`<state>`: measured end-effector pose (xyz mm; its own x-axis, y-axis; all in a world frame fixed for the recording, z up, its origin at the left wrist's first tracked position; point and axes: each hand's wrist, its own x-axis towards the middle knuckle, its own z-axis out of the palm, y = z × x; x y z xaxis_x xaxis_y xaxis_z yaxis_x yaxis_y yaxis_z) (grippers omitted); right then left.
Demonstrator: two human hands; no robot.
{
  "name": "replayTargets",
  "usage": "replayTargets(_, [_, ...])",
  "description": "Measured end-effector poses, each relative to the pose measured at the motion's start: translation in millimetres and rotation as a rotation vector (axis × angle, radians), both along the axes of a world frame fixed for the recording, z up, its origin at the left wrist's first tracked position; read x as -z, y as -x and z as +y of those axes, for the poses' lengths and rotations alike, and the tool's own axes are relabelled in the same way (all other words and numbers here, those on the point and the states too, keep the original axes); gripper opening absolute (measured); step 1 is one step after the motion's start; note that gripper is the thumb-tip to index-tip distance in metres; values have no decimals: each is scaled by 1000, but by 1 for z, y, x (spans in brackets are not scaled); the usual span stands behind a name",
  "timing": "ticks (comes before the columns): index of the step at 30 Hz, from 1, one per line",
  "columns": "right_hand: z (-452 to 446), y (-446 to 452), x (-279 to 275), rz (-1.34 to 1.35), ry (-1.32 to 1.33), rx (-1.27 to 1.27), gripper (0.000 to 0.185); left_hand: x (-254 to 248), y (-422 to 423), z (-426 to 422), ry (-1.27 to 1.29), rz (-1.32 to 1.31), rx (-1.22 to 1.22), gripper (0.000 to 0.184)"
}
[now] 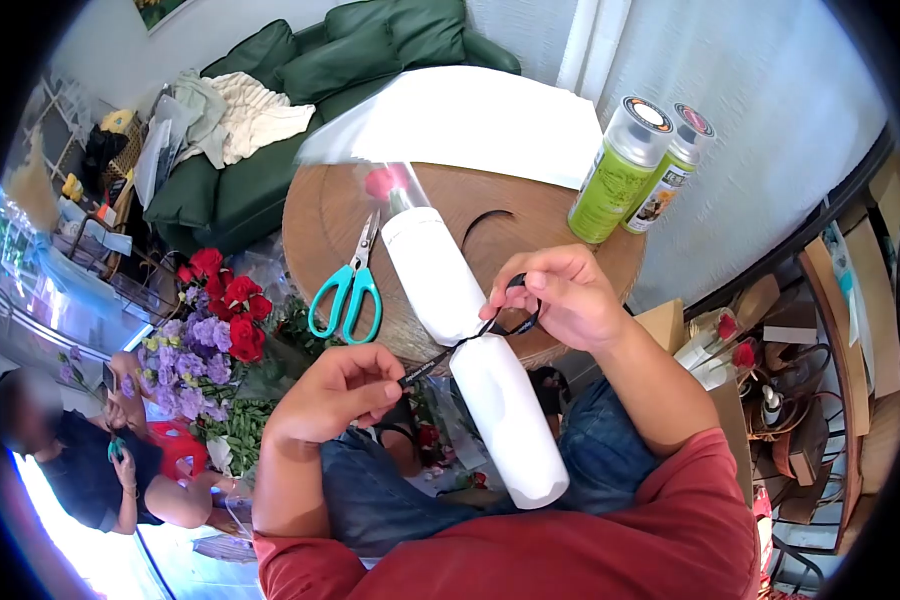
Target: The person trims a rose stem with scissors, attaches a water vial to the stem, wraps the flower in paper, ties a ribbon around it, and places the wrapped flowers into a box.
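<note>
A red rose (386, 181) in clear film has its stem wrapped in white paper (510, 425), which lies across the table edge and over my lap. Black ribbon circles the narrow middle of the wrap. My left hand (348, 392) pinches one ribbon end, left of the wrap. On the other side, my right hand (558, 292) is closed on a loop of the same ribbon, just above the waist of the wrap. Teal-handled scissors (350, 290) lie on the wooden table (315, 215), left of the wrap, with the blades pointing away from me.
Two green spray cans (620, 165) stand at the table's right, beside white sheets (490, 110). Red roses (240, 300) and purple flowers (185, 365) are at the left. Another person (85, 465) sits at far left, holding a stem. A green sofa (370, 50) stands behind.
</note>
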<state>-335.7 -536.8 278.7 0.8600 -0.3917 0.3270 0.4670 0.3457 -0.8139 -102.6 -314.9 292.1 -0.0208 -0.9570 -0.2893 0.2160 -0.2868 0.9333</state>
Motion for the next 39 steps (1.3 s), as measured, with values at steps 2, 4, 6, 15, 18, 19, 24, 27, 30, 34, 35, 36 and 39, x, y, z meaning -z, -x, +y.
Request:
replayTargets(2, [-2, -1, -2, -52, -50, 7, 23, 3, 3, -4, 93, 75, 8, 12])
replayTargets(4, [-8, -1, -3, -70, -54, 54, 22, 1, 9, -23, 238, 206, -180, 14])
replayTargets(6, [-10, -5, -2, -97, -4, 70, 21, -8, 13, -43, 202, 183, -278, 15])
replayTargets(15, [-16, -12, -4, -65, 66, 201, 21, -15, 8, -83, 327, 87, -361, 11])
replayTargets(18, [-16, -10, 3, -68, 59, 181, 22, -5, 6, -70, 238, -21, -375, 13])
replayTargets(19, [-15, -9, 3, -16, 123, 177, 21, 2, 5, -64, 267, 52, -359, 15])
replayTargets(24, [-6, -12, 3, 128, 292, 224, 20, 10, 25, -52, 472, 287, -302, 14])
replayTargets(27, [0, -15, -1, 149, 268, 224, 16, 15, 32, -53, 529, 207, -320, 14])
replayTargets(30, [8, -20, -7, 152, 238, 237, 14, 20, 36, -56, 547, 40, -409, 15])
replayTargets(34, [10, -29, -10, 160, 299, 280, 15, 23, 45, -65, 603, -72, -564, 15])
replayTargets(35, [11, -31, -11, 145, 335, 298, 15, 24, 45, -66, 604, -72, -569, 15])
replayTargets(36, [12, -33, -12, 131, 371, 315, 16, 25, 44, -66, 612, -112, -568, 15])
replayTargets(39, [11, -37, -13, 153, 520, 369, 19, 26, 48, -70, 634, -140, -583, 15])
